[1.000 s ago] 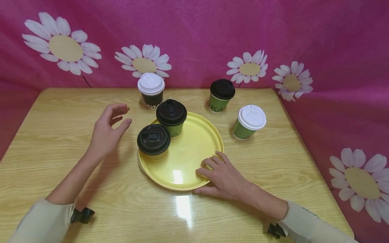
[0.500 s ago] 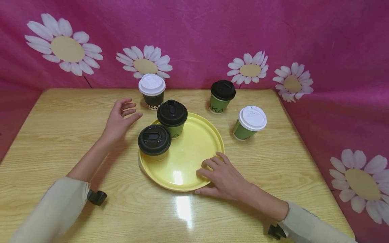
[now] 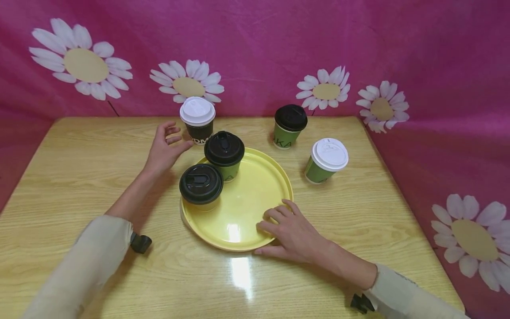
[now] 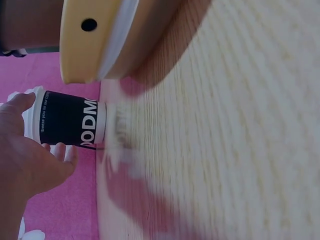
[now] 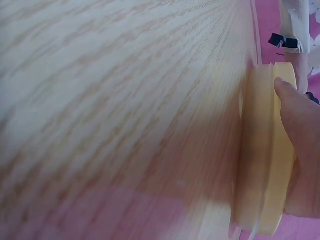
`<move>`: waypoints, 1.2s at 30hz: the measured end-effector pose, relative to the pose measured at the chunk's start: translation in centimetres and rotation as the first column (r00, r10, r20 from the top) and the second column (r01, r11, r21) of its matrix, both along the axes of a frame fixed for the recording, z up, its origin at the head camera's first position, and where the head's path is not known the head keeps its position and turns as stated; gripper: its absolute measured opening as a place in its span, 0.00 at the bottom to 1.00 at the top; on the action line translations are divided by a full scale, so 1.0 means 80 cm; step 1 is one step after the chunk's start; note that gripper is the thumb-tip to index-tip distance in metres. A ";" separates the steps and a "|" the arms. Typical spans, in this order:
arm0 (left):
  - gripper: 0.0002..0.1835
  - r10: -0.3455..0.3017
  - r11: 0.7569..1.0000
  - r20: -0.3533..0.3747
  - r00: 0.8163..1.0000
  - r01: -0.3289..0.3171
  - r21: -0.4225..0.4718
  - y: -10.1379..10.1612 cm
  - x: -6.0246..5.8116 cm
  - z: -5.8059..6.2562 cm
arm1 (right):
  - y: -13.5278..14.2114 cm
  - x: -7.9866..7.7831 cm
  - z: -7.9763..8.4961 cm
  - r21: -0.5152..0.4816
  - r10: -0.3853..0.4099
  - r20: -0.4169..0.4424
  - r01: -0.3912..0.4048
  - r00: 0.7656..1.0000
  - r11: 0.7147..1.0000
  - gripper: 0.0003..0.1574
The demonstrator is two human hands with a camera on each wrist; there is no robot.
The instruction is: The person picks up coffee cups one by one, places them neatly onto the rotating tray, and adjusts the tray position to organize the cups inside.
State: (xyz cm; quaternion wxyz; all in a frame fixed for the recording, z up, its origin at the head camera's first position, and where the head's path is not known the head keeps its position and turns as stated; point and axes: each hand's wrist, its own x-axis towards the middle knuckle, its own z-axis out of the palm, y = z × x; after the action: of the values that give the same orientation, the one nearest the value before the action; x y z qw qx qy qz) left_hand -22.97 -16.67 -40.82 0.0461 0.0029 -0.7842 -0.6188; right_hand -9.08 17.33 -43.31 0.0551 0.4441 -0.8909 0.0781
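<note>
My left hand [image 3: 164, 149] is beside the dark paper coffee cup with a white lid [image 3: 200, 132], thumb and fingers apart at its left side. In the left wrist view, the spread fingers [image 4: 67, 155] overlap this upright coffee cup [image 4: 62, 120]. At the near right rim of the round yellow tray [image 3: 251, 208], my right hand [image 3: 294, 232] grips with fingers over the edge and thumb outside. The right wrist view has that thumb [image 5: 286, 89] on the tray wall [image 5: 277, 165]. Two black-lidded coffee cups stand on the tray's left side, one green [image 3: 229, 171], one mostly hidden under its lid [image 3: 201, 182].
Behind the tray to the right stands a green coffee cup with a black lid [image 3: 287, 133]. Another green cup, white-lidded [image 3: 322, 164], is right of the tray. A pink cloth with daisies [image 3: 255, 53] hangs behind the wooden table [image 3: 346, 221].
My left hand has moved forward and right, up to the dark white-lidded coffee cup. My right hand has stayed on the tray rim, and the cups have not moved.
</note>
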 end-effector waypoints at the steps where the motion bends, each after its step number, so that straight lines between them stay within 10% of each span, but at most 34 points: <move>1: 0.40 0.000 1.000 -0.001 1.000 0.000 -0.005 0.000 -0.002 -0.001 | 0.000 0.000 0.000 0.001 0.000 -0.001 0.000 1.000 1.000 0.32; 36: 0.51 -0.102 0.993 0.049 0.994 0.104 -0.050 -0.007 -0.050 -0.020 | -0.001 0.001 -0.003 -0.010 0.002 -0.012 -0.002 1.000 1.000 0.32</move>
State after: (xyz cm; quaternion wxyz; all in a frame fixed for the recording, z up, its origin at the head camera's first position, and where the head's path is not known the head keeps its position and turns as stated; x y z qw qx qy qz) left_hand -26.93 -17.22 -42.43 -0.0039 -0.0245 -0.8001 -0.5993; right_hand -9.03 17.23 -43.52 0.0626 0.4451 -0.8897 0.0800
